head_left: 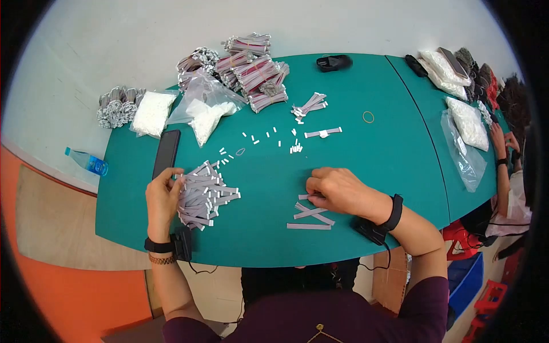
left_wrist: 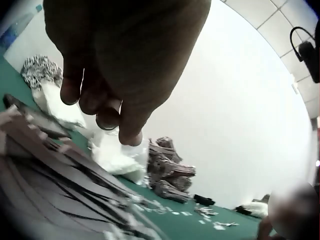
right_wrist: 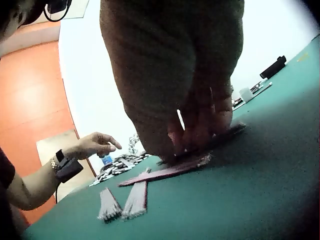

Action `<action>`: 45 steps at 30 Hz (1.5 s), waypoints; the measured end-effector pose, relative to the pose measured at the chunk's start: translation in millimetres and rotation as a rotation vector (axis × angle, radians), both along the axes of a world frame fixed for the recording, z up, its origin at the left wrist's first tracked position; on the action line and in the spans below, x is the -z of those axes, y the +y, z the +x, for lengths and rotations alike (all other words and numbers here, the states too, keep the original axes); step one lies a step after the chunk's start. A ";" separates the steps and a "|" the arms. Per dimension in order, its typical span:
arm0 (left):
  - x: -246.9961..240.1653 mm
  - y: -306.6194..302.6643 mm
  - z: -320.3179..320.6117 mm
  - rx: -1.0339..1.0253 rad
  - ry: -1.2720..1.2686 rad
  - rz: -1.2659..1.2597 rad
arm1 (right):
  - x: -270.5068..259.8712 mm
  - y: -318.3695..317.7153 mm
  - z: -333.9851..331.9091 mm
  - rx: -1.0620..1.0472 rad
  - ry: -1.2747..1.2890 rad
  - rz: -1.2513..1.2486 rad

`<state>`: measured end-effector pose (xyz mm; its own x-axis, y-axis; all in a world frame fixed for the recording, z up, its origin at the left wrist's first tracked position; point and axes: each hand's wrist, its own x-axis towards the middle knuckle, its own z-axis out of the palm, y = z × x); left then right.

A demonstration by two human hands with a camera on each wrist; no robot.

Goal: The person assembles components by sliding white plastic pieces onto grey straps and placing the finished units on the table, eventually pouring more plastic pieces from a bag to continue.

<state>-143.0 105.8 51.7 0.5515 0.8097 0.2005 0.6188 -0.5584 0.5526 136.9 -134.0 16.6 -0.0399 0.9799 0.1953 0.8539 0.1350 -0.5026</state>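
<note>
My left hand (head_left: 162, 200) is at the left edge of a heap of short grey ribbon cables (head_left: 206, 197) with white ends. In the left wrist view its loosely bent fingers (left_wrist: 131, 136) hang above the table with nothing between them. My right hand (head_left: 346, 191) is low over the table, fingers curled down and pinching a ribbon cable (head_left: 303, 197) that sticks out at the left of the fingertips. Just nearer to me lie several more ribbon cables (head_left: 309, 226), two of them crossed. The right wrist view shows the fingertips close to the table, the palm in shadow.
Small white connector pieces (head_left: 296, 149) are scattered mid-table near a small cable bundle (head_left: 311, 106). Behind stand stacked cable bundles (head_left: 257, 74) and bags of white pieces (head_left: 154, 113). A phone (head_left: 166, 153) lies beyond my left hand. Another person's hands (head_left: 503, 140) are at far right.
</note>
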 end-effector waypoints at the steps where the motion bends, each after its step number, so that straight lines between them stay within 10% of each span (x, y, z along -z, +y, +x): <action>1: -1.2 -2.2 6.4 0.022 -0.027 0.003 | -0.1 1.1 0.6 0.000 -0.012 0.004; 13: 11.9 -74.8 122.9 0.652 -0.249 -0.663 | -5.7 7.7 5.2 0.189 0.964 -0.066; 45: 37.3 -94.3 146.9 0.516 -0.613 -1.143 | 3.8 10.4 -2.9 0.248 1.218 -0.035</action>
